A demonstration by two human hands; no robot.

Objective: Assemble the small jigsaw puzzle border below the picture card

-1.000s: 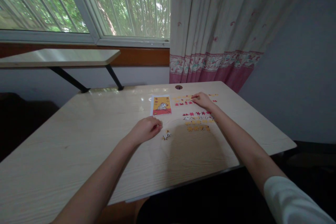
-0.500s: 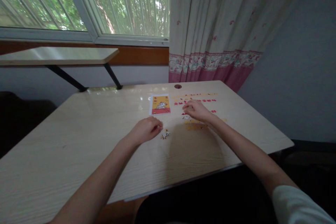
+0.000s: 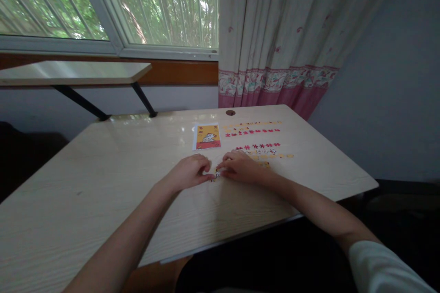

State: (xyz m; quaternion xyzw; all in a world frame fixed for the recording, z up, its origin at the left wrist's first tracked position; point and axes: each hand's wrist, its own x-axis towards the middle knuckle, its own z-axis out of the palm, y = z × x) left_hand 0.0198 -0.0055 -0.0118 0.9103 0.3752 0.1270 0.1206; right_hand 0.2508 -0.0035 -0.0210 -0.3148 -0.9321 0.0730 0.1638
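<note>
A small joined cluster of white, black and yellow jigsaw puzzle pieces [image 3: 216, 176] lies on the table between my two hands. My left hand [image 3: 190, 172] rests at its left side, fingers bent and thumb apart from them, the thumb tip touching the cluster's edge. From the right, my right hand [image 3: 242, 168] reaches over the cluster with fingertips pinched at its upper edge. What sits in that pinch is mostly hidden, apparently a puzzle piece. Just beyond lies the picture card [image 3: 208, 137], showing a white animal on yellow and red.
Rows of loose red pieces [image 3: 252, 132] and yellow pieces [image 3: 282, 156] lie on the table's right half. A raised shelf [image 3: 75, 72] stands at the back left. A cable hole [image 3: 230, 112] is near the back edge, before the curtain [image 3: 275, 46].
My right hand has moved left and nearer, from the piece rows to the cluster. The left hand stays beside it, its thumb now at the cluster's edge. The view has shifted slightly.
</note>
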